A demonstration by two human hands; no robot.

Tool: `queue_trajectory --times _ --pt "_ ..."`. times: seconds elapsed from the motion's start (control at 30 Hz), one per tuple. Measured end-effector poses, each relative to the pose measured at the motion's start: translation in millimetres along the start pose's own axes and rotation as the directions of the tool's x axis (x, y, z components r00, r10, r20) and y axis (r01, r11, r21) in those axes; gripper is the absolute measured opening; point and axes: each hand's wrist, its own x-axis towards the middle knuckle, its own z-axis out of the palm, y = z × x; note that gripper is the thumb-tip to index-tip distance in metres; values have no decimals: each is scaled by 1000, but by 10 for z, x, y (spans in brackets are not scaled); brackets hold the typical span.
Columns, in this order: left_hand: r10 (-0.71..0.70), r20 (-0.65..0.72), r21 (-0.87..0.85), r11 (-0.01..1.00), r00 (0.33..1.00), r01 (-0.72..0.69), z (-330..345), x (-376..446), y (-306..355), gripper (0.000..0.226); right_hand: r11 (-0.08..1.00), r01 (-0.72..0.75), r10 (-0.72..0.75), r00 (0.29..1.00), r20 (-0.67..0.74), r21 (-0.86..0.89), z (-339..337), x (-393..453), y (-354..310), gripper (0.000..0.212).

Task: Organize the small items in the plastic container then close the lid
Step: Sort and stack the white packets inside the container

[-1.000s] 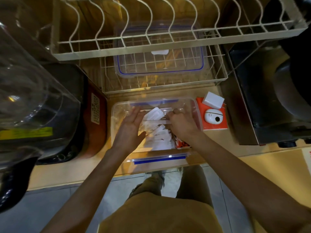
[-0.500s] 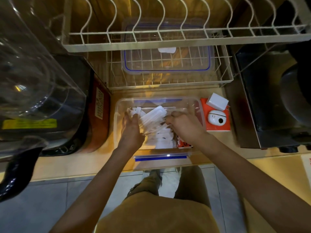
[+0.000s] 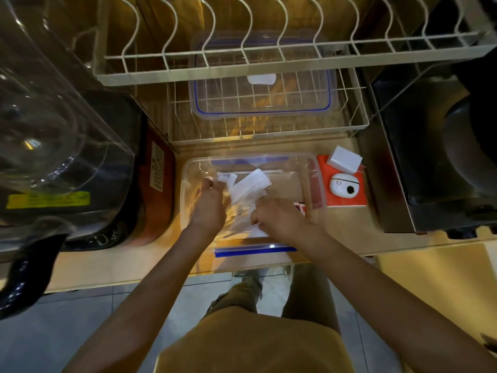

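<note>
A clear plastic container with blue latches stands open on the counter's front edge. Both of my hands are inside it. My left hand is closed around a bundle of small white packets at the container's left side, lifting them off the floor. Lower right, my right hand grips more white packets near the front wall. A red-printed item peeks out beside my right hand. The clear lid with a blue seal lies in the wire rack behind the container.
A two-tier white wire dish rack rises directly behind the container. An orange box with a white device and a small white box stands at the right. Dark appliances flank both sides, with a clear jug at the far left.
My right hand has drawn back toward the front of the container. My left hand has closed on the white packets and raised them at the left side.
</note>
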Motion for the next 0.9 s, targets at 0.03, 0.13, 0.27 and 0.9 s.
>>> queue_trajectory --times 0.03,0.13,0.27,0.9 --pt "54 -17 35 998 998 -53 6 -11 17 45 999 -11 11 1000 8 43 17 28 -6 25" --pt "158 -36 141 978 987 -152 -13 -14 68 38 982 -40 36 999 25 183 57 65 -17 29" --pt "201 -66 244 953 977 -180 -87 -13 113 39 934 -88 95 995 -5 347 37 -1 15 28" --pt "457 276 188 837 845 -514 -135 -107 317 27 702 -110 399 879 -261 704 -2 -468 202 26"
